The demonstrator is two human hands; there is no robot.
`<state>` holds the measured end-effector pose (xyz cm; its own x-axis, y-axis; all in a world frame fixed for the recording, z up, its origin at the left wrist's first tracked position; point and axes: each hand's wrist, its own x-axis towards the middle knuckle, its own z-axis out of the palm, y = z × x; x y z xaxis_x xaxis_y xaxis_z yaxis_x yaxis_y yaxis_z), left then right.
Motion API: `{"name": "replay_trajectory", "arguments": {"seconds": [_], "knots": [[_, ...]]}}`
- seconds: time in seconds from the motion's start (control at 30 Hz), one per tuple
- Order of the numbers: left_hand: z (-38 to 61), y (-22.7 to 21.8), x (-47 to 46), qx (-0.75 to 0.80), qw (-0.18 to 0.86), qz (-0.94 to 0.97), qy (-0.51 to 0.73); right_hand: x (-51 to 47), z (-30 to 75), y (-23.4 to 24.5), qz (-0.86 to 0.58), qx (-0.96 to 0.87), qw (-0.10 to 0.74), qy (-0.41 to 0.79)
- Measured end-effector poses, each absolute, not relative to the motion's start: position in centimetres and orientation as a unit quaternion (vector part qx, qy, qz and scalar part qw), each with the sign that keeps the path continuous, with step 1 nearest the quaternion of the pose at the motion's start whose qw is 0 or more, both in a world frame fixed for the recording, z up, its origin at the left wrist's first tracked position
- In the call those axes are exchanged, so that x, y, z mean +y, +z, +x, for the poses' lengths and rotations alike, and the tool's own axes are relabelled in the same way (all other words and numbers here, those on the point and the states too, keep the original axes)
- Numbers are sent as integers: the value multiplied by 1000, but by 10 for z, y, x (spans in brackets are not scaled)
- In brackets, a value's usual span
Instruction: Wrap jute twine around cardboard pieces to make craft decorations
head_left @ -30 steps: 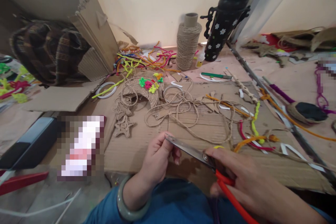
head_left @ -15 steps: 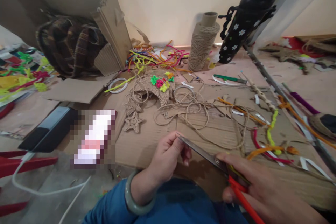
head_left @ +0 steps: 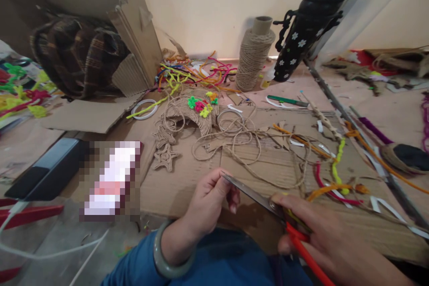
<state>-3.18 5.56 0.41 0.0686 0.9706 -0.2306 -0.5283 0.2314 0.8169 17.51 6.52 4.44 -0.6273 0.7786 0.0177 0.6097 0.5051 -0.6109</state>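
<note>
My right hand (head_left: 321,232) grips a pair of scissors (head_left: 251,191) with orange-red handles. Their blades look closed and point up and left to the fingertips of my left hand (head_left: 211,199). Thumb and forefinger of that hand are pinched at the blade tips; whatever is between them is too small or hidden to make out. Beyond my hands, loose jute twine (head_left: 244,138) lies in loops on corrugated cardboard (head_left: 187,190). Next to the loops is a twine-covered crescent (head_left: 189,111) with small colourful flowers, and a twine star (head_left: 166,157) lies at its lower left.
A cone of twine (head_left: 253,60) stands at the back beside a black flowered holder (head_left: 298,40). Pipe cleaners (head_left: 197,73) lie piled near an open cardboard box (head_left: 142,35). A pixelated rectangular object (head_left: 114,178) and a dark case (head_left: 47,167) lie at left.
The view has turned slightly to the right, so the table things appear a little further left. Both hands and the scissors keep nearly the same pose.
</note>
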Motion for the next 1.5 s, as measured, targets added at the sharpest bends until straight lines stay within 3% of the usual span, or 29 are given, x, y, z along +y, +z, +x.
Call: {"name": "replay_trajectory", "arguments": {"seconds": [0.23, 0.47, 0.87, 1.27, 1.5], "knots": [[-36, 2, 53, 420, 656, 304, 549, 64, 174, 46, -420, -857, 93, 285], [-40, 0, 48, 444, 624, 365, 530, 67, 183, 66, -423, -834, 12, 355], [-39, 3, 47, 479, 580, 423, 506, 65, 201, 60, -395, -886, 69, 234], [-40, 7, 49, 497, 558, 447, 491, 63, 203, 60, -361, -904, 83, 215], [-39, 8, 49, 494, 547, 463, 493, 64, 221, 54, -443, -869, 99, 199]]}}
